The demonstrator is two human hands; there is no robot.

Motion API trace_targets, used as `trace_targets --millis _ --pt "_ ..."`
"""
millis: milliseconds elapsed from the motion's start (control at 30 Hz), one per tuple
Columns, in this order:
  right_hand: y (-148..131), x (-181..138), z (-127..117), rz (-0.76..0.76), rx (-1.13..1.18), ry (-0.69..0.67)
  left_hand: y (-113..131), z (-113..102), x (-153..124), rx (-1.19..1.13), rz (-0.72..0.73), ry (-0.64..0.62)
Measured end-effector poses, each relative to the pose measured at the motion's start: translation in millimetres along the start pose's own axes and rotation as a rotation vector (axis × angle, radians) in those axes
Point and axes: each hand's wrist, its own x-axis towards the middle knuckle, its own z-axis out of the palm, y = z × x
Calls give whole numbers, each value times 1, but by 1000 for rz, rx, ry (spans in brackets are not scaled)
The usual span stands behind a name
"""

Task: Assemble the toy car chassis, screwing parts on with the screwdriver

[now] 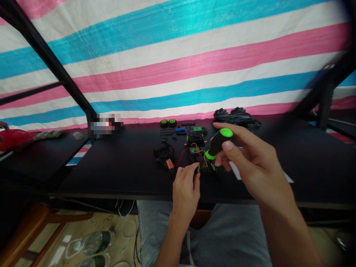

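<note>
My right hand (256, 170) is wrapped around a black screwdriver with bright green trim (217, 144). It is tilted, with its lower end over a small black and green toy car chassis (207, 168); the tip is hidden. My left hand (187, 189) pinches the near left side of that chassis with thumb and fingers. Just behind it, a small green circuit board (195, 150) shows red and yellow wires. The red wire runs left to a copper-coloured plate (170, 164) beside a black plastic part (163, 151).
Two green-rimmed wheels (168, 123), a blue cylinder (180, 129) and thin black rods lie behind the work. A dark pile (237, 117) sits at the back right. White paper (236, 171) is partly under my right hand. Another person's hand (3, 126) is at far left by a red bag (15, 140).
</note>
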Motion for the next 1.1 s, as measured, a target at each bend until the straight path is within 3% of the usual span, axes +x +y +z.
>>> trace_targets --millis 1100 --pt "4 0 -7 28 -3 -1 1 -2 0 -21 -53 -21"
